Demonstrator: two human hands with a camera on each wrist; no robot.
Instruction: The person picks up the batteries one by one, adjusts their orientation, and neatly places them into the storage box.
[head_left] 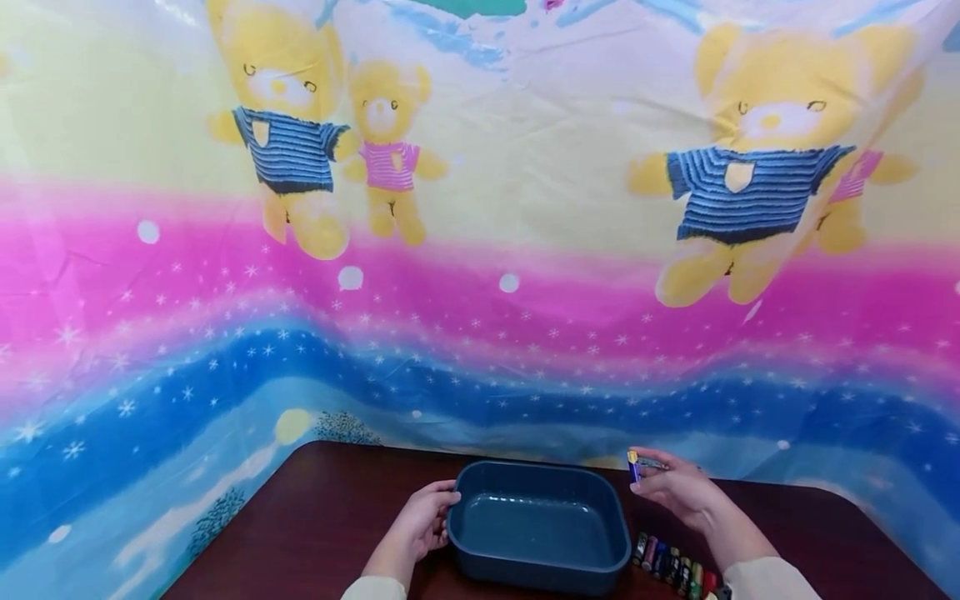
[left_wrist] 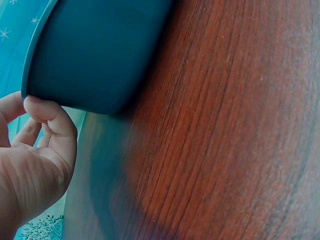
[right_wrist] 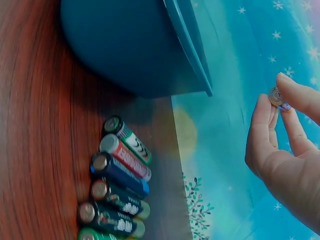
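A dark teal rectangular basin (head_left: 540, 562) stands on the table. At its left rim my left hand (head_left: 426, 518) pinches the edge between thumb and fingers; the left wrist view shows the thumb (left_wrist: 50, 112) against the basin's wall (left_wrist: 95, 55). My right hand (head_left: 678, 490) is raised just beyond the basin's right side. Between its thumb and fingers it pinches a battery (head_left: 633, 468) with a purple and yellow wrap, seen end-on as a battery (right_wrist: 275, 96) in the right wrist view. Below this hand several batteries (right_wrist: 120, 172) lie side by side in a row, right of the basin.
The dark reddish-brown wooden table (head_left: 315, 517) has rounded far corners. Behind it hangs a printed cloth (head_left: 480, 333) with teddy bears and snowflakes, close to the table's far edge. The battery row (head_left: 678, 567) runs from the basin's right side toward my right forearm.
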